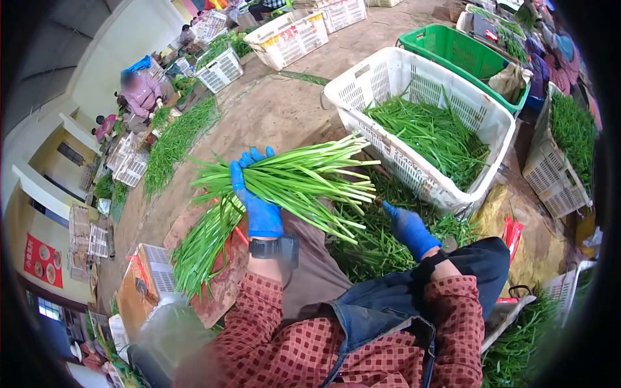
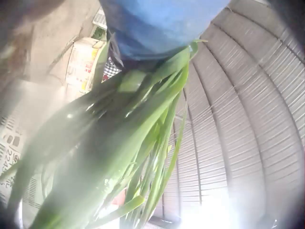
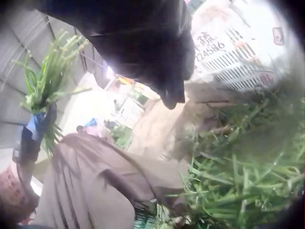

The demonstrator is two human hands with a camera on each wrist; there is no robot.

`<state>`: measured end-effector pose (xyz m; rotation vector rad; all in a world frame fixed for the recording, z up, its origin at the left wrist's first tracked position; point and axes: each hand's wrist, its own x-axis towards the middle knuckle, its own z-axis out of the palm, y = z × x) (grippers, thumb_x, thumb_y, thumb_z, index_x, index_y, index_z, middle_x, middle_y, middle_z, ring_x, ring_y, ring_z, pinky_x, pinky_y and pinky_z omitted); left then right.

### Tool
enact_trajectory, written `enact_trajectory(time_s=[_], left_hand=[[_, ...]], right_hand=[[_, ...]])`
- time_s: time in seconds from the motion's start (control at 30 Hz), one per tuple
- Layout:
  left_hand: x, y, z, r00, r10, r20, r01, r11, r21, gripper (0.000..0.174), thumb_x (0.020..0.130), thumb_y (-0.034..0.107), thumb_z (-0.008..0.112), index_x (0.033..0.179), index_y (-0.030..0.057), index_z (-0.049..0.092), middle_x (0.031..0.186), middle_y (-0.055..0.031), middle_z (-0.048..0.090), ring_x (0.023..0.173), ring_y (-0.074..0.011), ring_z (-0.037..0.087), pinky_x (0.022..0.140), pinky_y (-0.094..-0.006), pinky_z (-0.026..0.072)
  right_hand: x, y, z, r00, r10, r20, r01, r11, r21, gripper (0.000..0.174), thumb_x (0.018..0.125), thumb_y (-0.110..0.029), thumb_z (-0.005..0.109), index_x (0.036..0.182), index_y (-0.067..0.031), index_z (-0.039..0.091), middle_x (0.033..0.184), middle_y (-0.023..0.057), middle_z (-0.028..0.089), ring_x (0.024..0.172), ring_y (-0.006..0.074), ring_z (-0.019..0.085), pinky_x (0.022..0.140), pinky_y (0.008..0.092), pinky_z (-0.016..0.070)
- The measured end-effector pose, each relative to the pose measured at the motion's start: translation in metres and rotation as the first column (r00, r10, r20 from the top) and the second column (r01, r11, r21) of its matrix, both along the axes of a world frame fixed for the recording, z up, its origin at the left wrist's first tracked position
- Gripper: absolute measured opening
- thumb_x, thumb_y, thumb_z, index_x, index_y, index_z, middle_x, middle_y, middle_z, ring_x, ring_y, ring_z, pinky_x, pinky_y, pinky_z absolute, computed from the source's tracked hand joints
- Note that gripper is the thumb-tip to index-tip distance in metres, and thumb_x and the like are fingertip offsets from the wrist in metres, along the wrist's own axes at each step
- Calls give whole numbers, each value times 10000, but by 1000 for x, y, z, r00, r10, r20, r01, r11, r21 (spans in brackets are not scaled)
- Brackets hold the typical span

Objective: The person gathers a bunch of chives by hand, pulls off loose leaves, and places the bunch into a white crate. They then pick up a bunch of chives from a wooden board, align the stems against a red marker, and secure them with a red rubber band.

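Left hand [image 1: 259,200] gripping green stalks [image 1: 304,184], cut ends pointing right

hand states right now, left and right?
Left hand: closed round a bunch of green stalks.
Right hand: one digit sticks out, the rest unclear; open or closed cannot be told.

Glossy green stalks [image 1: 304,184], matt blue rubbery gloves [image 1: 263,216], white slotted plastic crate [image 1: 414,165], checked cloth sleeves [image 1: 257,310], rough concrete floor [image 1: 275,110]

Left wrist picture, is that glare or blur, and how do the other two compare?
Left wrist: both, white glare at lower right, near leaves blurred; head: fairly sharp bunch, curved distortion, black corners; right wrist: hazy, dark shape up top.
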<state>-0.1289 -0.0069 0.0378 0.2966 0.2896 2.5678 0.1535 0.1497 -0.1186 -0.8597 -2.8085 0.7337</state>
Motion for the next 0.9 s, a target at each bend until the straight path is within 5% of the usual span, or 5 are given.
enact_trajectory(time_s=[0.1, 0.27, 0.37, 0.5, 0.9], left_hand=[[1, 0, 0, 997, 15, -71, -15, 1000, -6, 157, 895, 232, 564, 867, 93, 632, 938, -39, 677, 926, -199, 631, 1034, -502, 388], [2, 4, 4, 991, 130, -20, -131, 987, -93, 146, 884, 233, 576, 851, 94, 607, 955, -35, 667, 978, -208, 611, 1019, -543, 392], [-8, 3, -2, 991, 111, 69, -107, 992, -60, 133, 872, 215, 583, 828, 90, 594, 922, -50, 671, 944, -230, 625, 998, -567, 402], [-2, 9, 2, 988, 109, 107, -101, 992, -77, 142, 861, 202, 587, 768, 95, 600, 881, -73, 679, 921, -247, 635, 978, -566, 417], [12, 10, -10, 998, 5, 57, 2, 992, -128, 191, 868, 221, 579, 729, 93, 603, 883, -100, 679, 930, -273, 632, 975, -544, 427]], right_hand=[[-2, 0, 68, 983, -174, -50, 177, 982, 69, 413, 800, -503, 589, 706, -111, 680, 612, 139, 611, 651, 349, 626, 607, 435, 502], [6, -20, 121, 995, -100, -11, 101, 995, 24, 439, 832, -517, 596, 821, -91, 705, 676, 125, 656, 662, 274, 656, 645, 365, 522], [4, -28, 118, 805, -196, -560, -253, 741, -623, 268, 854, -124, 662, 1094, -7, 640, 951, 67, 678, 832, 86, 604, 765, 235, 495], [-9, -39, 102, 762, -88, -642, -450, 641, -621, 412, 856, -224, 669, 1218, -51, 576, 1129, 108, 626, 994, 135, 584, 872, 275, 464], [-24, -49, 95, 818, -261, -513, -317, 540, -780, 305, 865, -167, 664, 1110, 8, 623, 932, 55, 680, 795, 73, 576, 711, 261, 493]])
